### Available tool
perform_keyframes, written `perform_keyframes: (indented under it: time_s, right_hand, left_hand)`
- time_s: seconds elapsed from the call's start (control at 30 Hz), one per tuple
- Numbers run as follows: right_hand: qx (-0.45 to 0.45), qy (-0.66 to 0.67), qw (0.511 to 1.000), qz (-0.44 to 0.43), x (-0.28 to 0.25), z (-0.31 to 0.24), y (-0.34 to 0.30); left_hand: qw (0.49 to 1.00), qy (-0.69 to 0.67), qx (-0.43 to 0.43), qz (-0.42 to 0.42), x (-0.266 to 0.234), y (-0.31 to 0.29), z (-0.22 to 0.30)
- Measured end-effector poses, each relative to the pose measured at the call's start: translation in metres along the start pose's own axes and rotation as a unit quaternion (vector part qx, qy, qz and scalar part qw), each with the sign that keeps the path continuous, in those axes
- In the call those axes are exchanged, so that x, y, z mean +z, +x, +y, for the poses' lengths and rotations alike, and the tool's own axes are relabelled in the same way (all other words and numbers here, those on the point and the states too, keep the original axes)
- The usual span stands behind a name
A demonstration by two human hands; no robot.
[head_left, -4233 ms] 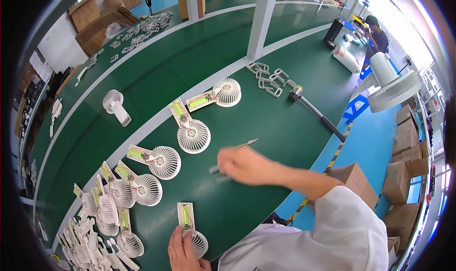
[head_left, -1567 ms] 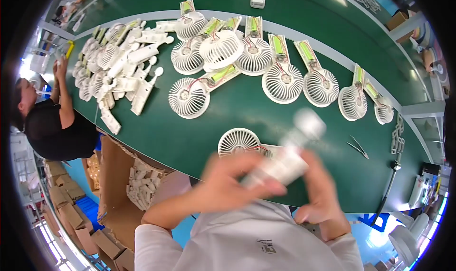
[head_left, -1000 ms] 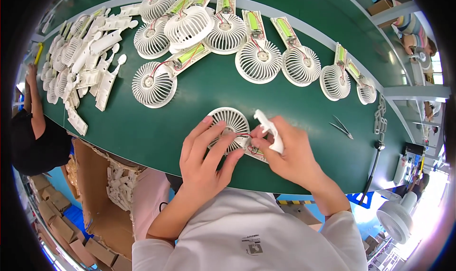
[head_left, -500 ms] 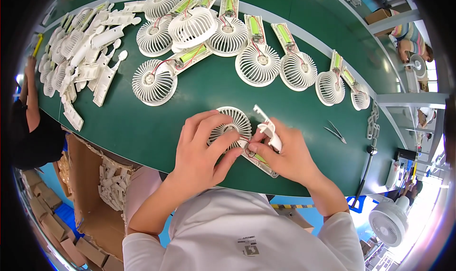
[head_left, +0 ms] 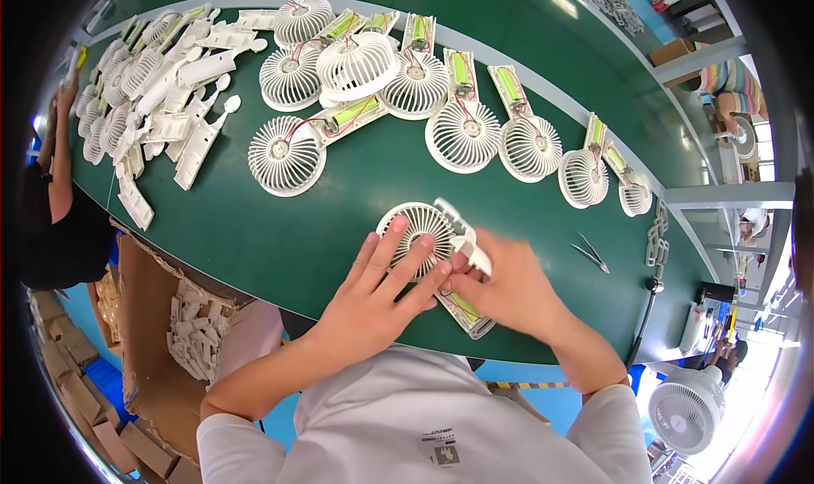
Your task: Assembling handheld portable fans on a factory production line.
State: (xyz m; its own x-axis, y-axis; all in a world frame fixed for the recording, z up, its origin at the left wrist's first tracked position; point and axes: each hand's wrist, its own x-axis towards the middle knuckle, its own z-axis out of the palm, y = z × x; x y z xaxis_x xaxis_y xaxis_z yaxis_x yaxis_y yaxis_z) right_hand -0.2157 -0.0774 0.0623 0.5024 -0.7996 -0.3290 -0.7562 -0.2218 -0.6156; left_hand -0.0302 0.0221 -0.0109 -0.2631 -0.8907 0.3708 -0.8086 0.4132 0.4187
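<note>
A small white fan [head_left: 437, 227] with a round slatted grille lies on the green table in front of me. Its handle, with a green battery [head_left: 462, 308] inside, points toward me and to the right. My left hand [head_left: 360, 319] rests over the grille with fingers stretched and spread, the fingertips touching the slats. Between the thumb and fingers of my right hand [head_left: 519, 289] is a white plastic handle cover [head_left: 456, 221], held above the fan where grille and handle meet. The right fingertips are partly hidden behind the cover.
Several fans with exposed batteries and red wires [head_left: 462, 136] line the far side. A heap of white plastic parts [head_left: 174, 102] lies at left, near a co-worker's arm [head_left: 62, 145]. Tweezers [head_left: 591, 253] lie at right. A cardboard box [head_left: 148, 314] stands below the table's left edge.
My left fingers have straightened and spread over the grille. My right hand has tilted the cover and brought it closer to the fan. The whole view has shifted slightly.
</note>
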Motion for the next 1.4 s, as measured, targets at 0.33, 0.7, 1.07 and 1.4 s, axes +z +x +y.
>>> perform_keyframes:
  time_s: [0.33, 0.7, 1.07, 1.4]
  right_hand:
    - [-0.062, 0.074, 0.995, -0.025, -0.014, 0.001, 0.039]
    - [-0.369, -0.146, 0.917, -0.044, -0.045, -0.003, 0.077]
    - [-0.214, -0.197, 0.951, -0.101, -0.033, -0.018, 0.057]
    - [-0.094, -0.137, 0.980, -0.108, -0.027, -0.021, 0.045]
  left_hand:
    - [0.997, 0.014, 0.046, -0.066, -0.004, 0.000, -0.005]
    - [0.992, -0.032, 0.078, -0.096, -0.020, 0.021, -0.026]
    - [0.981, -0.052, 0.132, -0.136, -0.018, 0.025, -0.046]
    - [0.983, -0.059, 0.134, -0.108, -0.019, 0.029, -0.037]
